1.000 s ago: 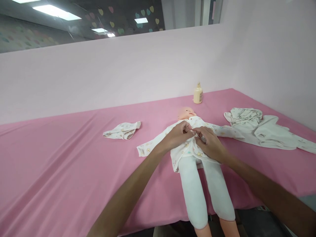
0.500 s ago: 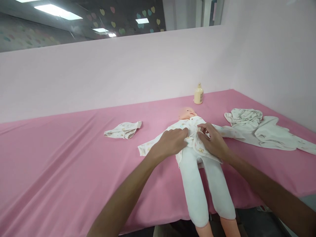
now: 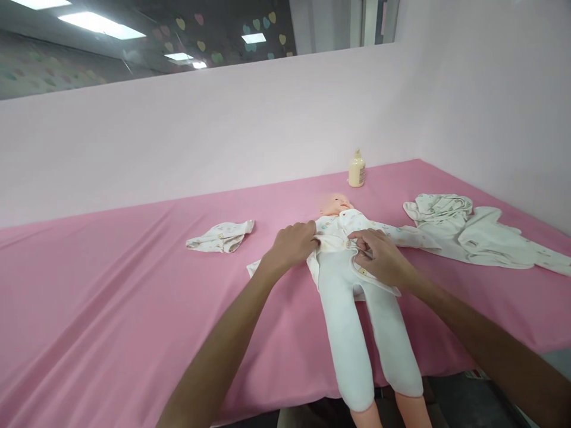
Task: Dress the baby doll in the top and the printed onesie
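Note:
A baby doll [image 3: 345, 321] lies on its back on a pink-covered table, its lower legs past the front edge. It wears a white printed baby shirt [image 3: 354, 221] with long sleeves. My left hand [image 3: 294, 242] is closed on the shirt's edge at the doll's side, on the left of the picture. At the shirt's front, lower down and to the right, my right hand [image 3: 379, 254] pinches the other edge of the cloth with curled fingers. The white cloth body and legs show below the shirt. My left forearm and hand hide most of one sleeve.
A small printed cloth cap [image 3: 220, 237] lies to the left. Rumpled white baby clothes [image 3: 486, 238] lie at the right, touching a sleeve end. A cream pump bottle [image 3: 357, 170] stands behind the doll's head, near the wall. The pink sheet [image 3: 111, 309] has folds at the left.
My left hand has moved left from the middle of the doll's chest to its side, drawing the shirt edge along. My right hand has shifted slightly down, still at the shirt front.

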